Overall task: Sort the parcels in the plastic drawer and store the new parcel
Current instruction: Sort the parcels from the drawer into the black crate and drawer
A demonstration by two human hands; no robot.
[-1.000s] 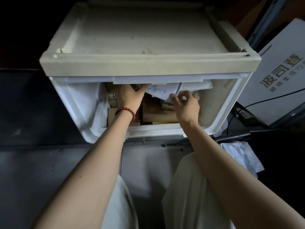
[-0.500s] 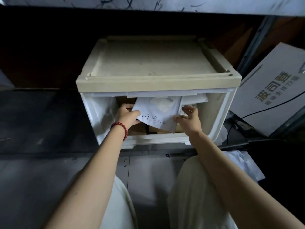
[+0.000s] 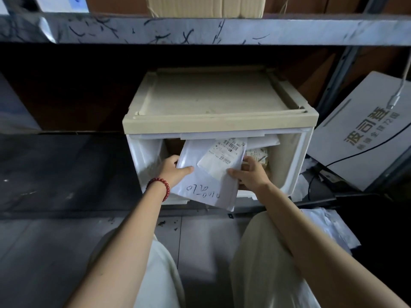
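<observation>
A white plastic drawer (image 3: 289, 165) stands pulled out of its beige-topped cabinet (image 3: 213, 101) on the low shelf. A flat white parcel bag (image 3: 206, 174) with a shipping label and handwritten numbers is tilted up over the drawer's front rim. My left hand (image 3: 175, 168), with a red bead bracelet at the wrist, grips the bag's left edge, thumb on top. My right hand (image 3: 250, 173) grips its right edge. More parcels (image 3: 258, 153) lie behind it in the drawer, mostly hidden.
A white printed box (image 3: 364, 138) leans at the right with a black cable across it. A crumpled white bag (image 3: 329, 227) lies on the floor beside my right leg. A metal shelf beam (image 3: 200, 30) runs overhead, with a cardboard box (image 3: 204, 5) on it.
Both hands have lifted the white parcel bag up and toward me, so it now hangs over the drawer's front rim. The view has pulled back and tilted up.
</observation>
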